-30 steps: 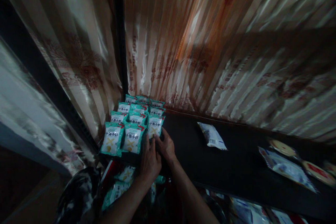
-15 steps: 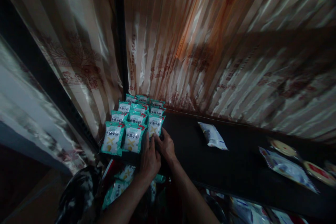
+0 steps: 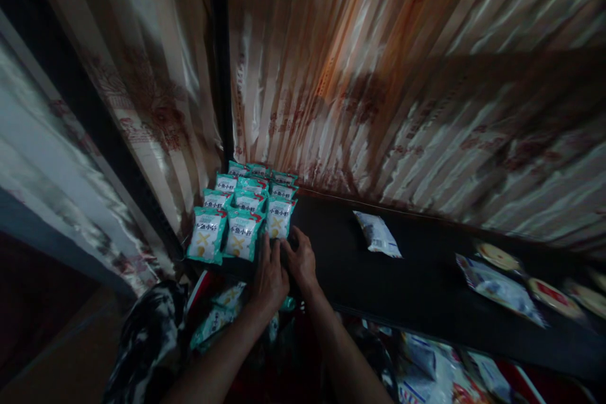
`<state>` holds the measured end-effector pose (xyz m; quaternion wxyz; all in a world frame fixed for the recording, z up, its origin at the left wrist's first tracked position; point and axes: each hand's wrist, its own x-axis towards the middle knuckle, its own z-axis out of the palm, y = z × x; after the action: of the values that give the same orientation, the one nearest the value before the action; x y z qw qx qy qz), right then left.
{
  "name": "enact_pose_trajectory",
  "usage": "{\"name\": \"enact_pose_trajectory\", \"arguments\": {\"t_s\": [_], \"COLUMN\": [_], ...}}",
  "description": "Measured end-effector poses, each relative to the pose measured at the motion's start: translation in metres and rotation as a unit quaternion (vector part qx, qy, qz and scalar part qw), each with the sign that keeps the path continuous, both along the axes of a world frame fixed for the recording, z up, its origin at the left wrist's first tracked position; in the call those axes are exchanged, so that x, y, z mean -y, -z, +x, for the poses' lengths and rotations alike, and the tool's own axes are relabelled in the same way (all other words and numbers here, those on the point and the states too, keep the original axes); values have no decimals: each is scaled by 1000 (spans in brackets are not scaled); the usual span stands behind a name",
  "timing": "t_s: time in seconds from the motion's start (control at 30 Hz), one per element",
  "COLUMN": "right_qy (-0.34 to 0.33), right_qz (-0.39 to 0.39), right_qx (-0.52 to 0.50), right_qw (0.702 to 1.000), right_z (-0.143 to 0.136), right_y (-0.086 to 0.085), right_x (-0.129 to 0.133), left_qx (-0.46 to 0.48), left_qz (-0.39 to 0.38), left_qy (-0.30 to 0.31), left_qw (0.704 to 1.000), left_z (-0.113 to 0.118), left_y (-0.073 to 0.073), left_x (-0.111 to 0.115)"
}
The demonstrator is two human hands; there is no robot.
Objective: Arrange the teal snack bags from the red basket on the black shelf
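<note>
Teal-and-white snack bags stand in three rows on a black shelf [image 3: 341, 265], filling its left corner. At the front of the right-hand row is one snack bag [image 3: 279, 218], upright and leaning slightly back. My left hand [image 3: 272, 278] has its fingers stretched out, tips at that bag's lower edge. Beside it, my right hand [image 3: 302, 259] has thumb and fingers apart near the bag's lower right corner; whether it still touches is hard to tell. Left of my hands stand two more front bags, the middle bag [image 3: 243, 237] and the left bag [image 3: 207, 237].
A white-blue packet [image 3: 377, 233] lies on the shelf to the right. Farther right are a larger packet [image 3: 499, 289] and several round packs [image 3: 553, 298]. Below the shelf edge sit more teal bags [image 3: 215, 322] and blue-white packets [image 3: 428, 360]. Patterned plastic sheeting [image 3: 303, 76] hangs behind.
My hands have drawn slightly back from the front right bag, which stays standing in its row. The view has tilted and shifted a little; the bags appear higher.
</note>
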<state>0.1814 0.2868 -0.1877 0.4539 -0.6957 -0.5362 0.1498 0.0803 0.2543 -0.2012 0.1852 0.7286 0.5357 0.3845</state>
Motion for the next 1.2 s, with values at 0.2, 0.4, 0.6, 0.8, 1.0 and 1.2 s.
{"name": "enact_pose_trajectory", "arguments": {"t_s": [0.2,0.4,0.6,0.8,1.0,1.2], "right_qy": [11,-6,-52,-114,-166,-162], "right_qz": [2,5,33,86,-23,-123], "right_qx": [-27,-63,-45,28,-7,-103], "right_qw": [1000,998,997,989,986,974], "right_z": [-6,-22,-33,-44,-65,-91], "right_y": [3,0,5,19,49,75], "right_x": [20,51,83,113,119,106], "left_qx": [-10,-5,0,-8,-38,-76], "left_qz": [0,-2,22,34,-64,-191], "left_qy": [5,35,73,69,70,-3], "left_qw": [1000,999,997,997,995,979], "left_z": [-4,-9,-21,-41,-66,-82], "left_y": [3,9,16,34,57,75], "left_x": [21,45,68,90,91,72]}}
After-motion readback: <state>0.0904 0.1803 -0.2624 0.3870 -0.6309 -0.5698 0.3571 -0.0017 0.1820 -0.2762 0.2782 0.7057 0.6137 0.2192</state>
